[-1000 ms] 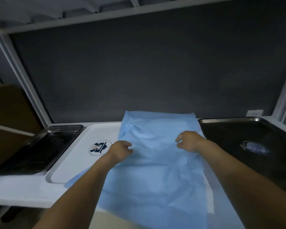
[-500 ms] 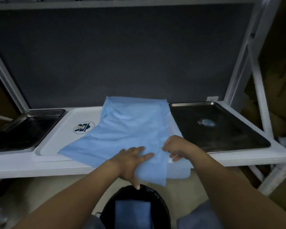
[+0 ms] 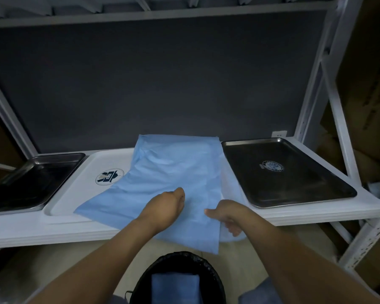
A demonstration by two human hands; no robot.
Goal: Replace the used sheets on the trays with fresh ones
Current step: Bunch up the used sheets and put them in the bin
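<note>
A white shelf (image 3: 20,229) is running across the view in front of a dark back panel (image 3: 162,73). A white tray (image 3: 75,194) with a round logo is sitting in the middle of it. A blue sheet (image 3: 173,167) is lying over the tray's right part, reaching the back panel and hanging over the shelf's front edge. A right steel tray (image 3: 294,187) and a left steel tray (image 3: 31,183) are flanking the white one, both bare. Below the shelf, a black bin (image 3: 215,275) is holding a second blue sheet (image 3: 174,288). The left hand (image 3: 165,205) is resting on the draped sheet near the front edge, fingers curled into the fabric. The right hand (image 3: 228,213) is pinching that sheet's right edge, thumb on top and fingers underneath.
</note>
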